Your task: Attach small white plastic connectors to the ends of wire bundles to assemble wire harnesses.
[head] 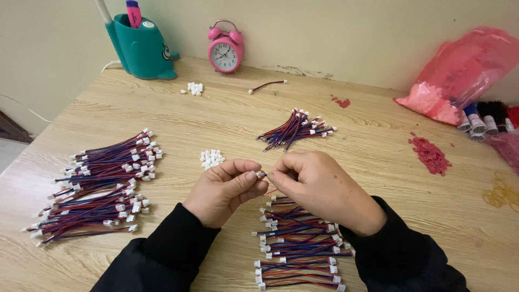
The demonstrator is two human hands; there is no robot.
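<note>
White connector (261,174) pinched between both hands, left hand (224,190), right hand (319,186)

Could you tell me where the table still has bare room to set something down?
Bare wood lies between the alarm clock and red bag, and right of the right hand. The left wire pile is crowded.

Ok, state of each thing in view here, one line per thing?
left hand: pinching a small white connector
right hand: pinching the same connector
wire pile: heaped, left
wire stack: rows under the hands
wire bundle: loose, centre
pink bag: lying slumped
alarm clock: upright
</note>
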